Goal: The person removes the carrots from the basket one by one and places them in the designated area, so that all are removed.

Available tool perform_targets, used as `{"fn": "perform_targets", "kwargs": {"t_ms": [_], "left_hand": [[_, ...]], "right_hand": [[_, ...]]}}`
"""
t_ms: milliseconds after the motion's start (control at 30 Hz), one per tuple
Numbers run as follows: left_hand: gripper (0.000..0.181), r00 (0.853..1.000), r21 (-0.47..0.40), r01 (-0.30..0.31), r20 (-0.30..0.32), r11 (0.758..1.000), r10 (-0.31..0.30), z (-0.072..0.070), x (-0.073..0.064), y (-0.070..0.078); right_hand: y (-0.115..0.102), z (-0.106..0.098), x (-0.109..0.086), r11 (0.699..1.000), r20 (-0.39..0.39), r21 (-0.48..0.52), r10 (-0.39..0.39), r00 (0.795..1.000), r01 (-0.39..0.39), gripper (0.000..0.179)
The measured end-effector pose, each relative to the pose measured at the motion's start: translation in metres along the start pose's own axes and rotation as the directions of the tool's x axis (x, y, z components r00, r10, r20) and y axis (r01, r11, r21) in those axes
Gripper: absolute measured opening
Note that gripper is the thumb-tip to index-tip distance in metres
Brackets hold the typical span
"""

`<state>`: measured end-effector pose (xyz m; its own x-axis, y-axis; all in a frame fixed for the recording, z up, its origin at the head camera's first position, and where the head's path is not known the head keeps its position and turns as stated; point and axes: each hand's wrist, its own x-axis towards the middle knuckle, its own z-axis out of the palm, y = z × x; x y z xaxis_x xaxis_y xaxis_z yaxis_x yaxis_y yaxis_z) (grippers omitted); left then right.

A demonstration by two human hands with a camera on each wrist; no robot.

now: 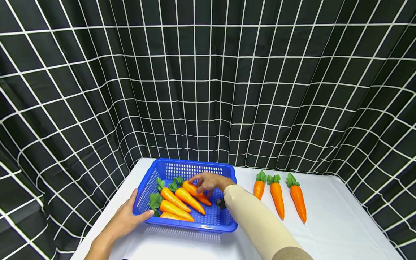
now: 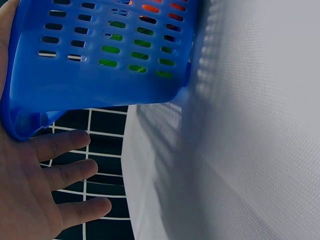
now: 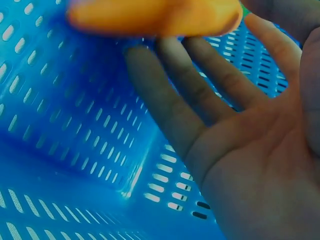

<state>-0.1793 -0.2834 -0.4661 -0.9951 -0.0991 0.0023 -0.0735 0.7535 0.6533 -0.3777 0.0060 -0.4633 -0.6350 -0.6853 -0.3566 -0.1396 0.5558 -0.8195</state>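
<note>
A blue plastic basket (image 1: pixel 208 226) with slotted walls holds several orange carrots with green leaf tops. My left hand (image 1: pixel 121 218) rests against the basket's near left corner, thumb along the front rim. In the left wrist view, three straight, spread fingers (image 2: pixel 70 175) show beside the rim. My right hand (image 1: pixel 209 181) reaches inside the basket, over the rightmost carrot (image 1: pixel 191 188). In the right wrist view, its fingers (image 3: pixel 172 100) are extended and their tips meet the edge of an orange carrot (image 3: pixel 155 17), not curled round it.
On the white tablecloth (image 1: pixel 338 213) right of the basket lie three more carrots, the outermost (image 1: pixel 298 202) farthest right. My right forearm partly covers the nearest one (image 1: pixel 259 188). A black curtain (image 1: pixel 214 90) with white grid lines hangs behind and at both sides.
</note>
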Motion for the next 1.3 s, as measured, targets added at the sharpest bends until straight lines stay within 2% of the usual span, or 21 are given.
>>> {"fn": "perform_targets", "kwargs": {"t_ms": [167,300,433,567,967,1300], "left_hand": [[0.111,1.0,-0.007,0.004,0.0,1.0,-0.004,0.0,0.001,-0.002],[0.111,1.0,-0.013,0.005,-0.002,1.0,-0.005,0.001,0.002,-0.003],[0.11,1.0,-0.012,-0.003,-0.005,1.0,0.003,0.0,0.002,-0.003],[0.111,1.0,-0.01,-0.008,-0.005,1.0,0.008,0.001,0.001,-0.003],[0.111,1.0,-0.002,-0.003,-0.004,1.0,0.003,0.002,0.002,-0.002],[0.111,1.0,-0.007,-0.003,-0.007,1.0,0.003,0.001,0.001,-0.003]], "right_hand": [[0.0,0.005,0.001,0.998,0.04,0.056,0.019,0.999,-0.022,0.057],[-0.003,0.012,0.003,1.0,0.055,0.006,0.017,0.998,-0.017,0.067],[-0.006,0.02,0.004,0.998,0.027,-0.063,0.003,1.0,-0.001,0.078],[-0.007,0.023,0.005,0.996,-0.007,-0.089,-0.012,1.0,0.012,0.081],[-0.009,0.016,0.002,0.998,-0.034,0.059,-0.035,0.999,0.037,0.087],[-0.008,0.008,-0.009,0.979,-0.078,0.18,-0.084,0.993,0.097,0.082]]}}
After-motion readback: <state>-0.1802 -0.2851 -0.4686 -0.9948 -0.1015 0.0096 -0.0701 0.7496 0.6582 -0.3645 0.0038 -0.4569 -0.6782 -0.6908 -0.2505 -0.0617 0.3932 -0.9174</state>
